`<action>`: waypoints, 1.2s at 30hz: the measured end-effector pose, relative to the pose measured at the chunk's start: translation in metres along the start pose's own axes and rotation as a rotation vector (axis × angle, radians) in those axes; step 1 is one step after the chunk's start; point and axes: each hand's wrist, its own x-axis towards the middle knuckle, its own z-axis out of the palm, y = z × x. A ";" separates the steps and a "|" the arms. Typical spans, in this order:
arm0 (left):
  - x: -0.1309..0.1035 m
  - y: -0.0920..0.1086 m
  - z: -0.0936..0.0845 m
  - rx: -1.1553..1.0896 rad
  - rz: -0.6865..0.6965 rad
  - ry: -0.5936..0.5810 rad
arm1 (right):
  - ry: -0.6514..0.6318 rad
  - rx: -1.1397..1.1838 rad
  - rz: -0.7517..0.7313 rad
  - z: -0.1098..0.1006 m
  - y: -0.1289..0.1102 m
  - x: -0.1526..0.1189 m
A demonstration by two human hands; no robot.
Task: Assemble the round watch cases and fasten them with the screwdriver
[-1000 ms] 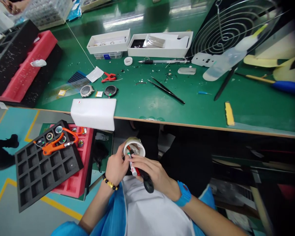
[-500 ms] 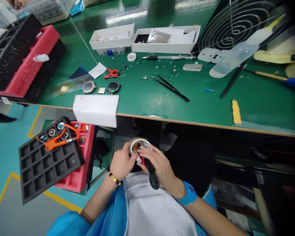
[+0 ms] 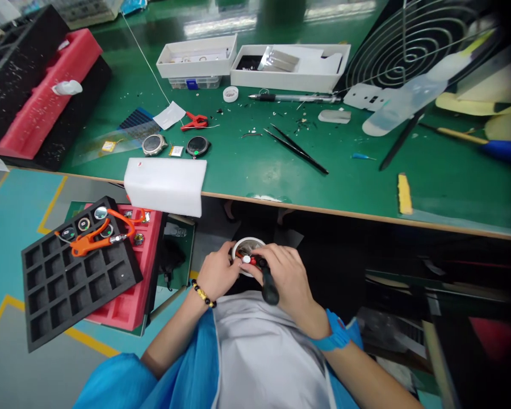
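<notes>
Above my lap, below the bench edge, a white round tub (image 3: 255,241) holds small items and tools. My left hand (image 3: 219,270) is closed on its left side, thumb at the rim. My right hand (image 3: 287,275) reaches over the right side with bent fingers among the contents. Near those fingertips are a small white round piece (image 3: 247,259) and something red (image 3: 252,261). A dark, thick handle (image 3: 269,289) sticks out toward me beside my right palm. Whether my right fingers grip it or a smaller piece is hidden.
Watch parts (image 3: 198,146), a red clamp (image 3: 195,121) and tweezers (image 3: 297,150) lie on the green bench (image 3: 247,173). A white foam sheet (image 3: 166,184) overhangs its edge. Left below, a black foam tray (image 3: 80,278) carries an orange tool (image 3: 89,243). A fan (image 3: 404,51) stands at back right.
The tub is tilted more upright, its opening showing more. My right hand has moved up and slightly right, and the dark handle has risen with it. The view has shifted slightly.
</notes>
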 end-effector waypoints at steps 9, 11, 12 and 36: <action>-0.004 -0.010 0.001 -0.021 0.003 0.007 | -0.039 0.118 -0.050 -0.024 0.005 -0.003; -0.005 -0.013 0.002 -0.045 -0.005 0.010 | -0.045 0.148 -0.101 -0.025 0.004 -0.008; -0.007 -0.015 0.003 -0.051 -0.003 0.012 | -0.060 0.173 -0.119 -0.025 0.003 -0.011; -0.020 -0.025 0.014 0.063 -0.002 0.175 | -0.308 -0.313 -0.354 0.023 -0.003 0.039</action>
